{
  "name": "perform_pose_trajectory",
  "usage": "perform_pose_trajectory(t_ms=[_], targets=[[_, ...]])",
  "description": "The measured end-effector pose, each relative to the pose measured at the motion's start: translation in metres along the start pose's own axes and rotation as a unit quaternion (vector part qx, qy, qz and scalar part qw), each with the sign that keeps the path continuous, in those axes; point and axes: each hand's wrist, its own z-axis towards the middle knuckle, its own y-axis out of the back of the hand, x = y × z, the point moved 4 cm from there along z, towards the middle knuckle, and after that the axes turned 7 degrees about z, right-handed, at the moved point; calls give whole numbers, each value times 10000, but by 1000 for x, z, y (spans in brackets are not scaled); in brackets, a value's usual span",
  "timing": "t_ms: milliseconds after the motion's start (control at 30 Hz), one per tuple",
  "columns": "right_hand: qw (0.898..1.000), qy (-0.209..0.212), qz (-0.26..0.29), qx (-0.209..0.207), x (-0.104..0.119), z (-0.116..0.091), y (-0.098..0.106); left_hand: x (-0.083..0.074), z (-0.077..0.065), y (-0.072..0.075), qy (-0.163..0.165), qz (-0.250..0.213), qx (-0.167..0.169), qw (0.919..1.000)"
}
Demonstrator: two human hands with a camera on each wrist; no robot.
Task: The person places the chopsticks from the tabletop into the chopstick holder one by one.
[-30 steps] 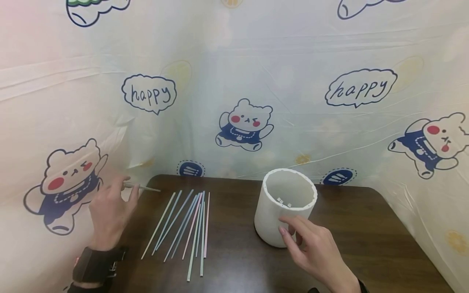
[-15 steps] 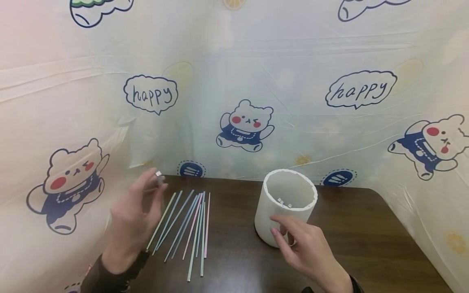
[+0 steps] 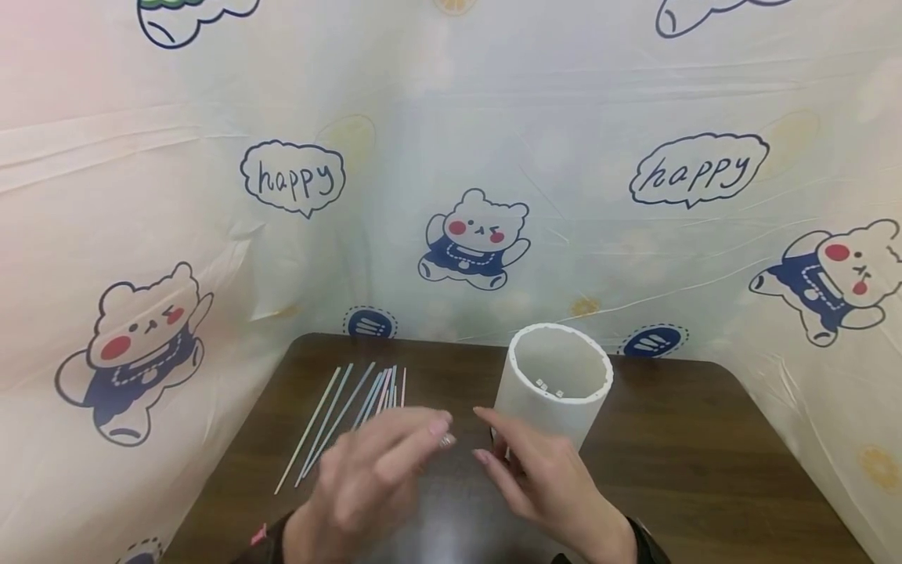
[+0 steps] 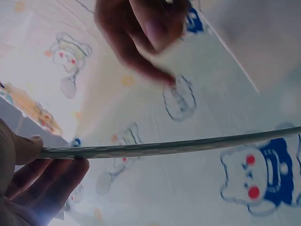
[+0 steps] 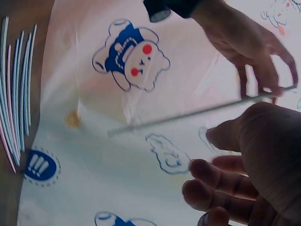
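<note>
My left hand (image 3: 366, 474) pinches one end of a thin, pale grey-green stick (image 4: 164, 149) between thumb and fingers. In the head view this stick points nearly at the camera, so only its small whitish end shows by the fingertips. The right wrist view shows it slanting at full length, its far end free. My right hand (image 3: 553, 482) is just to the right, apart from the left, with fingers loosely bent and nothing between them. It is in front of a white cylindrical container (image 3: 539, 423) and hides its lower part. Small white bits show inside the container.
Several thin pastel sticks (image 3: 313, 427) in green, blue and pink lie fanned on the left of the dark wooden table (image 3: 705, 470). My left hand hides their near ends. A pale printed curtain (image 3: 578, 157) surrounds the table's back and sides.
My left hand has swung from the far left, past the lying sticks, to the middle, carrying the stick. My right hand has shifted left towards it. The container stays put.
</note>
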Motion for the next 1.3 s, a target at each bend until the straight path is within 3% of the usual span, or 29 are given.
perform_pose_trajectory(t_ms=[167,267,367,467,633,700,800,1000,1133,1300], targets=[[9993,171,332,-1,6,2,-9,-19,-6,-12,-161,-800,443,9957],[9988,356,344,-35,8,3,-10,-28,-9,-16,-224,-718,657,9950],[9979,602,206,-137,9,6,-8,-32,-10,-17,-215,-630,680,9955],[9968,737,105,-288,9,11,-2,-31,-8,-19,-150,-679,487,9964],[9955,718,63,-617,2,22,13,-29,-6,-24,318,-866,366,9951],[9958,573,-44,-713,-4,25,21,-29,-3,-27,465,-819,411,9947],[9958,293,-385,-773,-14,28,31,-25,6,-34,417,-659,356,9963],[9937,-239,-858,-681,-36,27,40,-9,18,-51,798,-414,471,9948],[9944,-420,-811,-523,-49,23,37,1,10,-64,1100,-330,836,9899],[9942,-692,-755,-319,-60,16,33,9,-7,-81,1255,-257,1238,9840]])
